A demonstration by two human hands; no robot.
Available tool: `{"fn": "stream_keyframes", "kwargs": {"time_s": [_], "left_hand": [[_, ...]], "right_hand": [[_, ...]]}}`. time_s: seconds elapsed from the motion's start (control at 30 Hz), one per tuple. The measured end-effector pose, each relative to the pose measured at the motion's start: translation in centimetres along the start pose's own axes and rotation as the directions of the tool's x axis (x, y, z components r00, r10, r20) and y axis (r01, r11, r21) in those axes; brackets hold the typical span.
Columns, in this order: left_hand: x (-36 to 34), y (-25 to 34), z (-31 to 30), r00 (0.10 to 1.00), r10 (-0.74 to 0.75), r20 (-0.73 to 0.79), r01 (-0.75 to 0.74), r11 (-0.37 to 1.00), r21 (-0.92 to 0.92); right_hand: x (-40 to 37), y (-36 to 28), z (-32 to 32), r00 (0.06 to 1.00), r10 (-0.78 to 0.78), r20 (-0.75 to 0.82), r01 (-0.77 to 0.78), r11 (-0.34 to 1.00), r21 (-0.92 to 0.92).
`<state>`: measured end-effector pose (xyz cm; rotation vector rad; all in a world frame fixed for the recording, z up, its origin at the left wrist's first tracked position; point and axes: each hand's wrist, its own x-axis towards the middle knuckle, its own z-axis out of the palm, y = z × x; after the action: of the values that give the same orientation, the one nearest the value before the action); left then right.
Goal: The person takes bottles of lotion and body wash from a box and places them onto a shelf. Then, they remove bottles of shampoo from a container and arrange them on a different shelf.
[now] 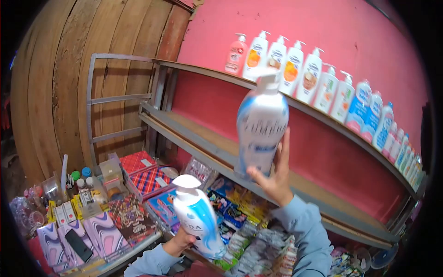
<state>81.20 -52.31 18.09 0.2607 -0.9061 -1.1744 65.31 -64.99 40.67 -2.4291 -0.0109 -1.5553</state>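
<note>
Two large white-and-blue pump bottles are in the person's hands in the head view, both in front of the upper shelf (pixel 203 70). The right hand (pixel 273 182) has its fingers (pixel 285 144) closed around the lower part of the raised bottle (pixel 263 122), which stands nearly upright before the upper shelf and hides part of its edge; its lettering is blurred. Below the upper shelf, the left hand (pixel 180 242) grips the lower bottle (pixel 199 221) low on its side, thumb on the front, the other fingers hidden behind; this bottle leans, its pump head toward the wooden wall (pixel 69 92) left of the upper shelf. Along the upper shelf stands a row with a pink bottle (pixel 236 56) at its left end, then white pump bottles (pixel 291 69) with fruit-like pictures, and blue-and-white bottles (pixel 361 106) farther right. Directly under the upper shelf runs a lower shelf (pixel 207 131). Lower again, left of the upper shelf, a dark phone (pixel 78 245) lies on purple patterned boxes (pixel 105 231), with plaid boxes (pixel 150 180) nearer the upper shelf and colourful packets (pixel 258 251) beneath it.
</note>
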Motion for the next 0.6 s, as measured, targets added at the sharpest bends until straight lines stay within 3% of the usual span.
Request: {"fn": "stream_keyframes", "kwargs": {"time_s": [0.03,0.1,0.17,0.23,0.33,0.37,0.6], "left_hand": [[0.5,0.6,-1.7,0.998,0.037,-0.043,-0.037,0.999,-0.002],[1.6,1.7,-5.1,0.986,0.109,-0.123,-0.110,0.994,0.006],[2.7,2.0,-9.6,0.973,0.160,-0.165,-0.157,0.987,0.034],[3.5,1.0,-15.0,0.964,0.190,-0.187,-0.180,0.981,0.068],[3.9,2.6,-17.2,0.907,0.307,-0.290,-0.302,0.951,0.062],[3.7,2.9,-17.7,0.879,0.377,-0.292,-0.327,0.922,0.206],[2.5,7.1,-20.4,0.802,0.407,-0.438,-0.223,0.883,0.412]], "right_hand": [[3.4,1.2,1.4,0.999,-0.028,-0.043,0.030,0.998,0.046],[10.1,4.0,3.6,0.982,-0.145,-0.117,0.142,0.989,-0.031],[15.9,5.8,5.6,0.977,-0.149,-0.150,0.147,0.989,-0.020],[21.4,8.6,7.4,0.950,-0.252,-0.187,0.232,0.965,-0.124],[28.8,12.3,10.5,0.904,-0.359,-0.232,0.286,0.911,-0.296],[30.7,13.3,11.6,0.889,-0.386,-0.246,0.289,0.890,-0.352],[36.4,20.2,18.2,0.896,-0.202,-0.396,-0.059,0.828,-0.557]]}}
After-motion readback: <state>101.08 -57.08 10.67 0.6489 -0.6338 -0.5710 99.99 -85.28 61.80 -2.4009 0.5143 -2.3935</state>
